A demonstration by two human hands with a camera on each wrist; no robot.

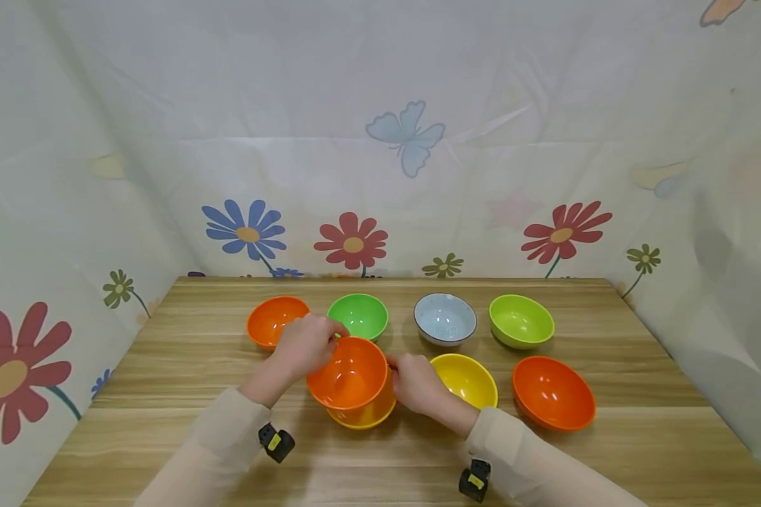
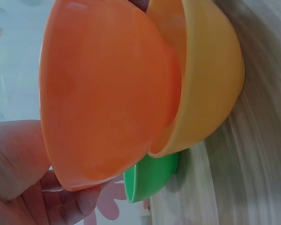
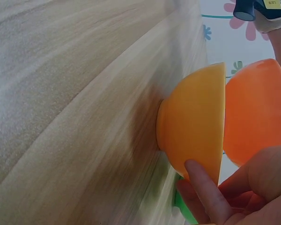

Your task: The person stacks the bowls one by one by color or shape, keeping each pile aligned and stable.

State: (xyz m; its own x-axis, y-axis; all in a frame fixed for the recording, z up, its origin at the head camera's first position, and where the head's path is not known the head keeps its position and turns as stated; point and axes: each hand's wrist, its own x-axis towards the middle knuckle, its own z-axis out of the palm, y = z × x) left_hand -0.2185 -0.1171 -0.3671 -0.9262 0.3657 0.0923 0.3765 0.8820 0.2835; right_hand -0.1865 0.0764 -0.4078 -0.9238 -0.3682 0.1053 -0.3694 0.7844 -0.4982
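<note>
My left hand (image 1: 307, 346) grips the left rim of an orange bowl (image 1: 350, 372), thumb on one side and curled fingers on the other. The orange bowl is tilted, its base dipping inside the rim of a yellow bowl (image 2: 213, 79) that stands on the table. From the other side, my right hand (image 1: 420, 384) holds the yellow bowl at its rim, with fingers (image 3: 207, 187) against its outer wall. In the head view most of this yellow bowl is hidden under the orange one.
Along the back of the wooden table (image 1: 184, 422) stand another orange bowl (image 1: 274, 318), a green bowl (image 1: 358, 317), a pale blue bowl (image 1: 444, 318) and a lime bowl (image 1: 521, 322). A second yellow bowl (image 1: 468, 377) and a red-orange bowl (image 1: 553, 394) are at the right.
</note>
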